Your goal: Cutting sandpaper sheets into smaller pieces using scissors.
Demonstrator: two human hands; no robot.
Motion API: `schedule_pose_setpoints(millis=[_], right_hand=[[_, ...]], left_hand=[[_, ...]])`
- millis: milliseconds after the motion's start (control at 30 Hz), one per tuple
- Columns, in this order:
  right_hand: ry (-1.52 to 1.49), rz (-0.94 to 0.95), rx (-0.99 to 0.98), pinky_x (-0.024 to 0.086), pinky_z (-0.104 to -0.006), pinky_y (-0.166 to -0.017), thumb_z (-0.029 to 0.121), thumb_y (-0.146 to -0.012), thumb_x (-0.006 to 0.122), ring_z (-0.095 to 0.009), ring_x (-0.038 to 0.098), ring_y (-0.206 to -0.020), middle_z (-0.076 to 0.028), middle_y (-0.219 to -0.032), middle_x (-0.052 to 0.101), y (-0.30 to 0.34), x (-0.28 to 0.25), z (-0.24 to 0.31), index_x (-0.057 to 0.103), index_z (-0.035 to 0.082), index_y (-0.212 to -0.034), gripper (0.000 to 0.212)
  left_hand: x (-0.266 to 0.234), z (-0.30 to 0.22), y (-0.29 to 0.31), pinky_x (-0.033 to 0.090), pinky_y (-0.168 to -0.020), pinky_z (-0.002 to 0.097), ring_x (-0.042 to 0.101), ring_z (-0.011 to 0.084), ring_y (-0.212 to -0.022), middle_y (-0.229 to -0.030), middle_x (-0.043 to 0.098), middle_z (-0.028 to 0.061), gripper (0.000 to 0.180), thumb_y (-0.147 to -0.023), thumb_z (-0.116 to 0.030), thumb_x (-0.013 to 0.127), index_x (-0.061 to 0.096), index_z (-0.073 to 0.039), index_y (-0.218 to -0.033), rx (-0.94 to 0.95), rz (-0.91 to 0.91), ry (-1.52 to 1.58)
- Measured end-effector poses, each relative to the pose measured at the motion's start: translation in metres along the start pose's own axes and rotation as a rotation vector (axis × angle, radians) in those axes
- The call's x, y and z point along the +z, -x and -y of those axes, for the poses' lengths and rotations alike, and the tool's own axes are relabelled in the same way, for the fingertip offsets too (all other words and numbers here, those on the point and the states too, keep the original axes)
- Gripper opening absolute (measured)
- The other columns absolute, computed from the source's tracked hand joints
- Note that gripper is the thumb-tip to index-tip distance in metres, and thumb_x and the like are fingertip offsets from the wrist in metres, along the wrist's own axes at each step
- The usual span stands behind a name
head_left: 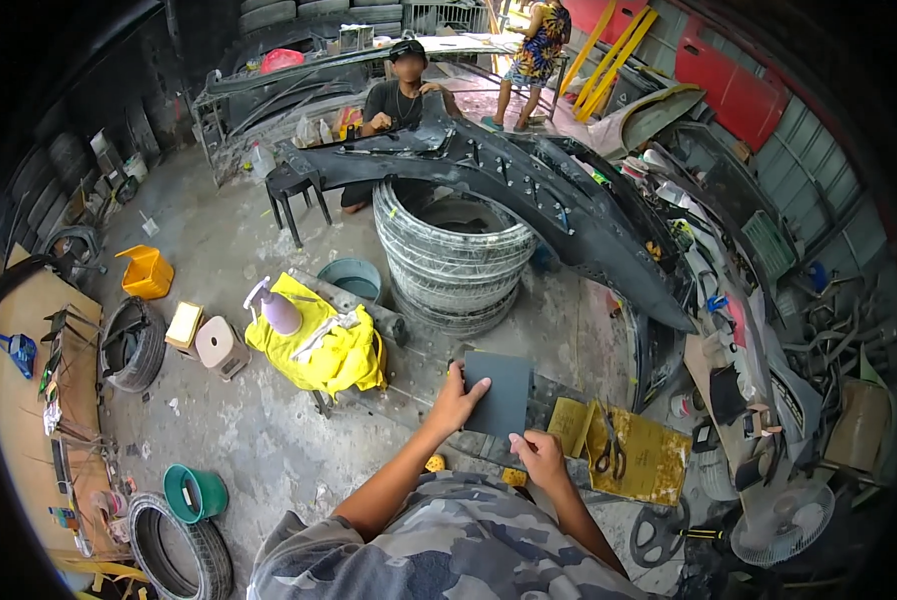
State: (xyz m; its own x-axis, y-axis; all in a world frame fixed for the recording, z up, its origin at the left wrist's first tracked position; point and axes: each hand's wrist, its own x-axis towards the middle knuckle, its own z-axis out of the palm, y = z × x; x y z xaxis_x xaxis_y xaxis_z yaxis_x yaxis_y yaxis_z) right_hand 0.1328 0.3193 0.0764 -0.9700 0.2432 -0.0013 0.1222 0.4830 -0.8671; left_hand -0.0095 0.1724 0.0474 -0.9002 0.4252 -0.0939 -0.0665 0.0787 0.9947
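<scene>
A dark grey rectangular sheet of what looks like sandpaper (500, 388) is held flat in front of me. My left hand (457, 398) grips its left side, thumb on top and fingers beneath. At its lower right corner, my right hand (540, 460) pinches the edge between thumb and fingers. Just right of that hand lie yellow sandpaper sheets (659, 455), worn along their edges. A pair of dark-handled scissors (610, 456) rests on them.
Beyond my hands, a large black car bumper (479, 170) lies across stacked tires (454, 265). A person (394, 100) crouches behind it; another (536, 60) stands farther back. Left are a yellow cloth (334, 350) with a spray bottle (281, 312), and a green bucket (195, 493).
</scene>
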Motion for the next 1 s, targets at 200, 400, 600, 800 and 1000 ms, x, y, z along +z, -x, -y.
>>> schedule_pose_setpoints(millis=[200, 400, 600, 800, 1000], right_hand=[[0.233, -0.011, -0.068, 0.035, -0.0349, -0.048, 0.018, -0.085, 0.062, -0.025, 0.047, -0.047, -0.013, -0.055, 0.048, 0.000, 0.001, 0.008, 0.052, -0.002, -0.063, 0.032], [0.275, 0.050, -0.149, 0.037, -0.0387, -0.049, 0.024, -0.083, 0.065, -0.030, 0.051, -0.051, -0.014, -0.057, 0.049, -0.003, 0.008, 0.021, 0.049, -0.002, -0.061, 0.037], [0.236, 0.214, -0.127, 0.042, -0.0403, -0.054, 0.027, -0.085, 0.062, -0.033, 0.054, -0.057, -0.015, -0.063, 0.052, -0.009, 0.005, 0.023, 0.053, -0.001, -0.066, 0.034], [0.162, 0.166, -0.150, 0.039, -0.0383, -0.050, 0.023, -0.083, 0.064, -0.032, 0.052, -0.053, -0.014, -0.061, 0.052, -0.011, 0.011, 0.019, 0.053, -0.002, -0.064, 0.033], [0.357, 0.135, -0.051, 0.045, -0.0431, -0.061, 0.022, -0.087, 0.054, -0.036, 0.059, -0.070, -0.016, -0.075, 0.058, -0.009, 0.000, 0.018, 0.059, 0.000, -0.075, 0.025]], left_hand=[[0.000, -0.001, 0.008, 0.044, -0.092, 0.0345, 0.051, 0.0277, -0.111, -0.127, 0.045, 0.0233, 0.099, -0.077, -0.036, 0.074, 0.010, 0.003, -0.142, -0.132, 0.195, 0.123], [0.007, -0.011, 0.019, 0.043, -0.093, 0.0368, 0.049, 0.0281, -0.114, -0.128, 0.044, 0.0243, 0.111, -0.074, -0.032, 0.078, 0.000, 0.002, -0.144, -0.161, 0.209, 0.218], [0.001, 0.003, 0.013, 0.044, -0.090, 0.0378, 0.044, 0.0280, -0.117, -0.133, 0.038, 0.0192, 0.104, -0.074, -0.034, 0.076, 0.003, -0.015, -0.147, -0.245, 0.264, 0.256], [-0.003, 0.050, 0.004, 0.045, -0.086, 0.0396, 0.053, 0.0289, -0.104, -0.120, 0.049, 0.0170, 0.103, -0.071, -0.039, 0.076, 0.012, -0.009, -0.146, -0.215, 0.039, 0.148], [-0.016, 0.020, 0.001, 0.035, -0.096, 0.0467, 0.051, 0.0323, -0.107, -0.116, 0.052, 0.0163, 0.083, -0.071, -0.046, 0.073, 0.035, -0.011, -0.137, 0.272, -0.152, -0.481]])
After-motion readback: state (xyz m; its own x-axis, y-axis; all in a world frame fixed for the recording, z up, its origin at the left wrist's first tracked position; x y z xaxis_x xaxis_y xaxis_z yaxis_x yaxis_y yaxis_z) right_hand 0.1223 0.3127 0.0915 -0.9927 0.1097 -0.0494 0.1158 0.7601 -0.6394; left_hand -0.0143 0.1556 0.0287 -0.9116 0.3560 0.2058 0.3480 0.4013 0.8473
